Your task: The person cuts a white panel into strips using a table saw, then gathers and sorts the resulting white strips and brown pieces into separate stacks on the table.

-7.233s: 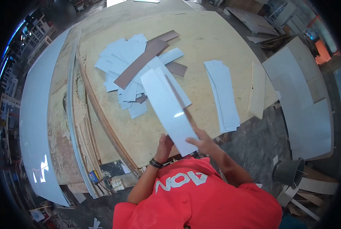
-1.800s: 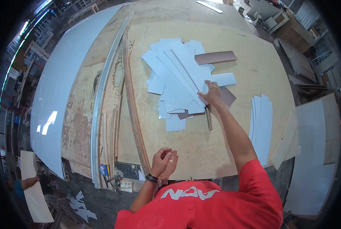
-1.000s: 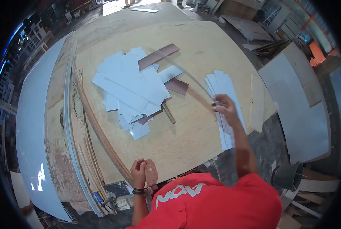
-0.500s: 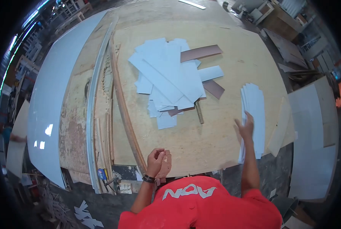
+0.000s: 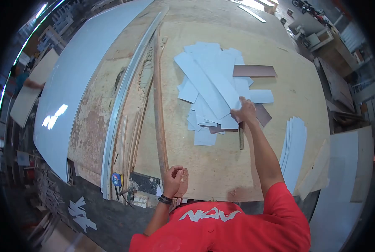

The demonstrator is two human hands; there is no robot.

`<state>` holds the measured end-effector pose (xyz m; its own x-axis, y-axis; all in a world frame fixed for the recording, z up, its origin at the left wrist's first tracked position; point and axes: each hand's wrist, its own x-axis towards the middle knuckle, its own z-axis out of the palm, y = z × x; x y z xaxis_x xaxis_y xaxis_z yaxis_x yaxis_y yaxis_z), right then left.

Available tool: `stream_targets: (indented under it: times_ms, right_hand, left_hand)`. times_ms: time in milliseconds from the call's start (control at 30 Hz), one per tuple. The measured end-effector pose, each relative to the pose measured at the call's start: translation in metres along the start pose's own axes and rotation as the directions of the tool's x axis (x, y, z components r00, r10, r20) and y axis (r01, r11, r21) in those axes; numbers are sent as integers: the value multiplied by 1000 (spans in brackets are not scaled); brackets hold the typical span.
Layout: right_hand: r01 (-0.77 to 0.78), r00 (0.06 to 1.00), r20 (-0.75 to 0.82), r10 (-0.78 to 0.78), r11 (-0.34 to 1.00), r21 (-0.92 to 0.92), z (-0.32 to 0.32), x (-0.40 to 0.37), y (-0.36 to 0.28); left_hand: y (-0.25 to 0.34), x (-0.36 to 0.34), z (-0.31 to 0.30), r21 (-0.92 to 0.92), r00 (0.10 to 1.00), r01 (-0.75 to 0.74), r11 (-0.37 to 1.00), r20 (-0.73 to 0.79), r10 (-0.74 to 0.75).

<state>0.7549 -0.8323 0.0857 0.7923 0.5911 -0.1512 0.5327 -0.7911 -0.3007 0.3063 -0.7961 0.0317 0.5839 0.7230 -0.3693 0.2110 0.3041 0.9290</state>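
Observation:
My right hand reaches over the pile, thumb and fingers on either side of the lower end of a long white strip. This strip lies slanted on top of a loose pile of white strips. Brown strips stick out of the pile's right side. My left hand is closed at the table's near edge, against a flat reddish-brown piece; its fingers partly cover that piece. A neater stack of white strips lies at the right, apart from both hands.
A long metal rail and a brown wooden bar run along the table's left, near a saw blade. A tape measure sits at the near left edge. Another person's arm shows at far left.
My right hand has moved from the stack on the right to the pile in the middle. My left hand stays with the reddish-brown piece. The view has turned somewhat.

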Motion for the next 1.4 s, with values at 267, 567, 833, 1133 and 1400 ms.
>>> stream_targets:
  times_ms: [267,567,833,1133,1400]
  right_hand:
    - [213,969,-156,-193,969,126,11,12,-64]
    - [129,991,26,-128,989,-69,20,-21,-104]
    - [65,997,28,-70,984,163,20,-15,-74]
    - [-373,905,347,-245,-68,925,-24,-153,65]
    - [190,842,-420,340,541,819,-143,-304,190]
  left_hand:
    - [-5,2,6,-58,1000,17,998,-25,-18]
    - [-2,-10,-7,-62,996,5,998,-88,-11]
    - [7,-15,-9,-95,996,25,995,-78,-33]
    - [9,-10,3,5,995,-80,997,68,80]
    - [17,-19,22,69,974,-82,994,218,65]
